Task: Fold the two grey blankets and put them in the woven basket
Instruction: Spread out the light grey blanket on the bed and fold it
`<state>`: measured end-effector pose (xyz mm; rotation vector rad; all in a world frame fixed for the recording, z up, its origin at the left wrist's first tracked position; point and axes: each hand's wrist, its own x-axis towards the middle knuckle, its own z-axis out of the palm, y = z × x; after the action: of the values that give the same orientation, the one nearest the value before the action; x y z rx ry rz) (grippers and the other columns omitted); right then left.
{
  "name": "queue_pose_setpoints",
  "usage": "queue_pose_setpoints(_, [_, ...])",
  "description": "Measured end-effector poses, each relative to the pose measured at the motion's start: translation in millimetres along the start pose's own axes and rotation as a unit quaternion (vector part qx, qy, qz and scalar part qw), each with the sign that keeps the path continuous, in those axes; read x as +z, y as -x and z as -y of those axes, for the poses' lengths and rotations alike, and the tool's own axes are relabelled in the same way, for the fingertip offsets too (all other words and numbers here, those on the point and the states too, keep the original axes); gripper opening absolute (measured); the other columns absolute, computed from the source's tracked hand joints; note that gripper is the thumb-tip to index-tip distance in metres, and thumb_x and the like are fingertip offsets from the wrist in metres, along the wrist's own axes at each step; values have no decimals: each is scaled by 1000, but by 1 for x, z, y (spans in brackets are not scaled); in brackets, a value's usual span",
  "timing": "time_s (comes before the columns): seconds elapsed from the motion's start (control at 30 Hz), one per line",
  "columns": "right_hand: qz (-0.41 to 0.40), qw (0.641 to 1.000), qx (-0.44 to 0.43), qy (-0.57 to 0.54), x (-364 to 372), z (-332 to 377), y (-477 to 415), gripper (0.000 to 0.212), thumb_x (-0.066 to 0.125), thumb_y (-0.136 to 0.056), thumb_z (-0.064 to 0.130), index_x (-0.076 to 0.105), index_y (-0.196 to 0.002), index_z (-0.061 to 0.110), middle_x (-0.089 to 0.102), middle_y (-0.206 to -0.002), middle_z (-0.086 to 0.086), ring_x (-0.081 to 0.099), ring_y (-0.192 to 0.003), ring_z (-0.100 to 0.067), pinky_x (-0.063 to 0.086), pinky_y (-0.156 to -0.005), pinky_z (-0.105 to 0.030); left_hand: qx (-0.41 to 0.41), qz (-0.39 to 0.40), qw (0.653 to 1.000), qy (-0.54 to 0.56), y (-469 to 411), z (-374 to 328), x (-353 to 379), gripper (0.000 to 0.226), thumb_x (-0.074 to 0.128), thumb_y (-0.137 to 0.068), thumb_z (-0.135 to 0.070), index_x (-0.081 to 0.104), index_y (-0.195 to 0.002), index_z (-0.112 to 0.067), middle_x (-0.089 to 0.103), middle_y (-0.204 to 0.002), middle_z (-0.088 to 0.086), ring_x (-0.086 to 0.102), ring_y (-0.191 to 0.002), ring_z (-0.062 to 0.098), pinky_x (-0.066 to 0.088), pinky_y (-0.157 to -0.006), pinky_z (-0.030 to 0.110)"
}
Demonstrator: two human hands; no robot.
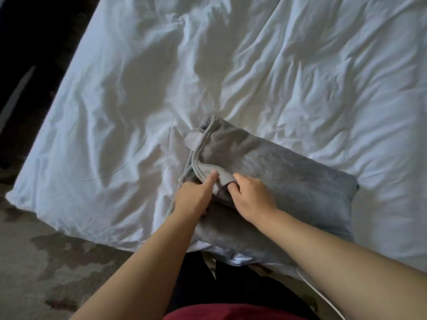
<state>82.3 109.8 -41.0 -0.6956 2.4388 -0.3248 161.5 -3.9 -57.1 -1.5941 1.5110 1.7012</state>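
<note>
A grey blanket (pixel 288 179) lies folded into a thick rectangle on the white bed, near its front edge. Its hemmed edges bunch up at the left end. My left hand (pixel 194 195) grips that left edge, thumb on top of the fabric. My right hand (pixel 251 197) pinches a turned-up corner of the top layer right beside it, fingers tucked under the fold. Only one grey blanket shows clearly. The woven basket is out of view.
The rumpled white duvet (pixel 208 77) covers the bed and fills most of the view. Patterned carpet (pixel 46 262) lies at the lower left, dark floor beyond the bed's left side. A thin white cable (pixel 323 294) hangs at the bed's front edge.
</note>
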Motion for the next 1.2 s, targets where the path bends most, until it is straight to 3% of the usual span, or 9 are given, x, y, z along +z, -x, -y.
queue_pose_setpoints(0.2, [-12,1000,6,-8,-1,0,6,29,49,-93,30,42,-69,16,55,-71,-4,56,-75,-31,26,-58,-31,-60,66,970,227,-4,-8,1,20,70,-84,-34,66,-85,-14,65,-75,8,63,-58,19,52,-50,24])
queue_pose_setpoints(0.27, [-2,1000,-2,-3,2,-3,8,15,52,-91,25,56,-81,14,62,-82,-5,59,-82,-29,30,-60,-30,-3,-17,981,195,-9,-6,-4,17,67,-85,-28,65,-77,-14,68,-77,9,67,-69,24,56,-62,32])
queue_pose_setpoints(0.37, [21,1000,-14,13,8,-8,11,17,55,-88,19,61,-103,17,64,-100,-2,60,-92,-24,36,-65,-27,80,-162,982,57,-16,-5,-20,30,59,-87,-31,52,-62,-17,56,-61,0,57,-70,25,39,-62,31])
queue_pose_setpoints(0.57, [67,984,64,153,15,-36,21,43,61,-82,17,49,-123,17,52,-118,-6,51,-108,-28,42,-86,-32,116,-130,977,-125,-22,-4,-21,27,67,-82,-36,62,-98,-14,61,-83,-6,62,-91,23,40,-68,25])
queue_pose_setpoints(0.7, [44,976,100,189,12,-59,34,45,60,-81,17,47,-125,19,48,-120,-5,47,-112,-27,40,-91,-33,175,-82,942,-275,-16,-6,-17,33,66,-82,-36,51,-63,-15,51,-58,-3,51,-59,17,27,-45,22])
queue_pose_setpoints(0.87, [-6,969,103,223,7,-90,49,59,59,-81,17,37,-136,21,40,-130,-6,43,-117,-27,36,-97,-34,200,-109,954,-195,-7,-3,-13,12,55,-91,-28,50,-95,-17,53,-76,-5,48,-72,20,33,-61,30])
queue_pose_setpoints(1.0, [-21,957,187,222,-8,-129,67,51,52,-89,12,35,-136,18,43,-129,-8,48,-115,-28,41,-98,-36,186,-206,948,-156,4,-1,-19,14,47,-95,-27,48,-96,-13,50,-73,-6,44,-61,12,27,-50,25])
queue_pose_setpoints(1.13, [-2,936,248,248,-30,-175,88,32,41,-94,11,43,-126,15,51,-126,-10,51,-116,-29,40,-100,-37,77,-190,955,-213,2,-9,-16,34,46,-97,-24,48,-116,5,58,-110,23,55,-103,41,44,-79,38])
queue_pose_setpoints(1.2, [16,930,245,274,-41,-197,99,28,40,-95,12,47,-122,17,53,-124,-8,52,-115,-27,38,-101,-36,44,-223,936,-269,4,-16,-10,41,52,-91,-18,42,-126,1,48,-128,26,47,-119,42,40,-97,42])
